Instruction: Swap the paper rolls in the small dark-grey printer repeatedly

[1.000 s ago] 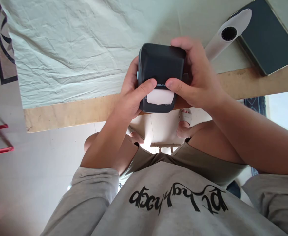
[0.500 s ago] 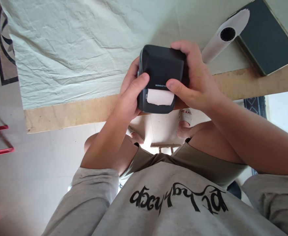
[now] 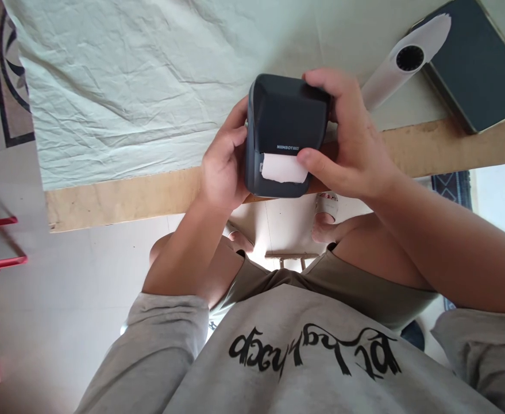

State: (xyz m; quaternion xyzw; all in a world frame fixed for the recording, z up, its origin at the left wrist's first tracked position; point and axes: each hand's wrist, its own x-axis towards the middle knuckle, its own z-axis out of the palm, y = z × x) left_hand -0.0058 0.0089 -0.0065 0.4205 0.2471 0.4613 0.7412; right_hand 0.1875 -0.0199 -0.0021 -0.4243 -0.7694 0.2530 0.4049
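A black label printer (image 3: 290,115) marked NIIMBOT is held up above the table's front edge, between both hands. A strip of white label paper (image 3: 284,168) sticks out of its slot on the side toward me. My left hand (image 3: 226,158) grips the printer's left side, its thumb against that side and the other fingers partly hidden behind. My right hand (image 3: 347,135) is closed on the right side, with its thumb near the paper slot and its forefinger at the far right corner.
A pale green cloth (image 3: 140,86) covers the table, whose bare wooden edge (image 3: 118,201) runs along the front. At the right stand a white cylinder (image 3: 390,75) with a dark round end and a dark flat tablet-like object (image 3: 480,69). Red bars (image 3: 2,264) show at the lower left.
My left thumb has slid off the printer's top to its left side. The printer has tilted slightly and shifted a little to the right.
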